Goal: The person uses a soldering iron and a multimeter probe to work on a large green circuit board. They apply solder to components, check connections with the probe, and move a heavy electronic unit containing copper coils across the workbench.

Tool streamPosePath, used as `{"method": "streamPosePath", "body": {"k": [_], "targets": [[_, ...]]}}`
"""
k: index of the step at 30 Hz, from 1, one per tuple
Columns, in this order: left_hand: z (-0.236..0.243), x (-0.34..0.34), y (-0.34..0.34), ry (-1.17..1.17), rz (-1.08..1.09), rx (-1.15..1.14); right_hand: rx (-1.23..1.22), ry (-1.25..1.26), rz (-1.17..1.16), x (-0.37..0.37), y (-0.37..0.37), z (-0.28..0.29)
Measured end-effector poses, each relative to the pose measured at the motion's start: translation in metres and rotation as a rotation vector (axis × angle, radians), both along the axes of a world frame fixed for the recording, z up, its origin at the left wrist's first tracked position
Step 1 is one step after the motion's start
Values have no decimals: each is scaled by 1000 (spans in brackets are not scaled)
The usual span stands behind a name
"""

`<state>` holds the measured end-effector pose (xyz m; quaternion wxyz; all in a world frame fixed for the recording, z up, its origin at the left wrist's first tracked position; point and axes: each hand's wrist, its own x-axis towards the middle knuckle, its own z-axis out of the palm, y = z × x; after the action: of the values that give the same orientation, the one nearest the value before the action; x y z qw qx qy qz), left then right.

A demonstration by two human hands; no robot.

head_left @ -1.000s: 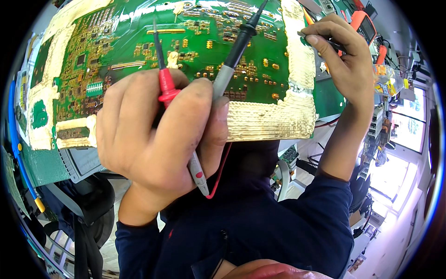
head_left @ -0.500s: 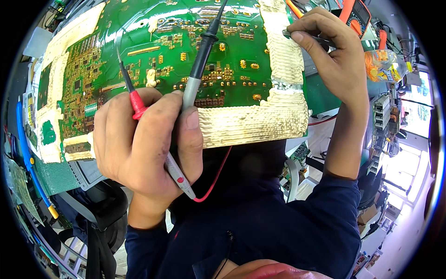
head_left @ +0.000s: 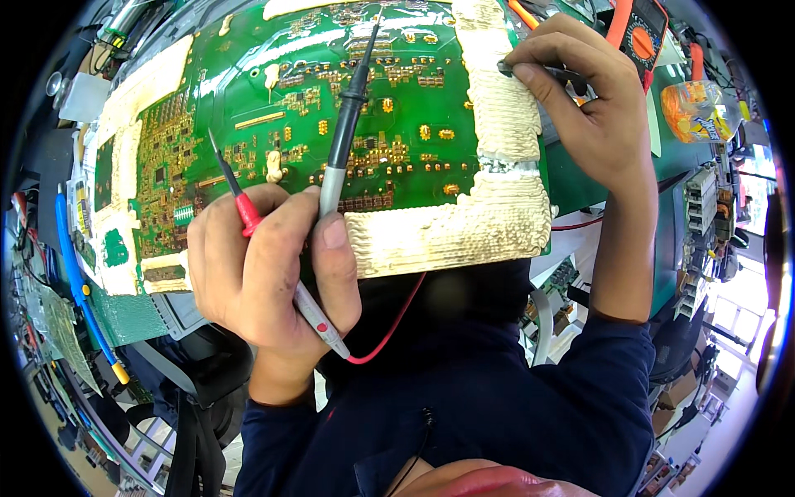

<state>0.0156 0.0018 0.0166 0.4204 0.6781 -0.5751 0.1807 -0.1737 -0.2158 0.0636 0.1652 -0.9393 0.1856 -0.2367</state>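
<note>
A large green circuit board, edged with thick cream-coloured beads of sealant, fills the upper middle. My left hand is closed round two multimeter probes, held spread apart over the board. The red probe points up and left; the black-and-grey probe points up toward the far edge. Whether either tip touches the board I cannot tell. At the board's right border my right hand pinches a small dark piece between thumb and finger; its kind is unclear. Another dark part shows under its curled fingers.
An orange-and-grey multimeter lies at the far right, near a plastic bottle with orange contents. A red lead hangs below the board. On the left are a blue cable or rod with a yellow end and a black chair.
The view has shifted slightly, so the board and my left hand sit a little lower and further right. The black probe's tip has moved left and down in the picture. Both hands keep their grips.
</note>
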Motion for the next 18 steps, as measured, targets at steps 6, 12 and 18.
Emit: {"method": "streamPosePath", "body": {"k": [6, 12, 18], "targets": [[1, 0, 0, -7, 6, 15, 96, 2, 90, 5, -12, 12], [1, -2, 2, 4, 24, 43, 274, 39, 201, 13, -30, 24], [3, -5, 3, 55, 43, 74, 195, 14, 294, 25, -47, 34]]}}
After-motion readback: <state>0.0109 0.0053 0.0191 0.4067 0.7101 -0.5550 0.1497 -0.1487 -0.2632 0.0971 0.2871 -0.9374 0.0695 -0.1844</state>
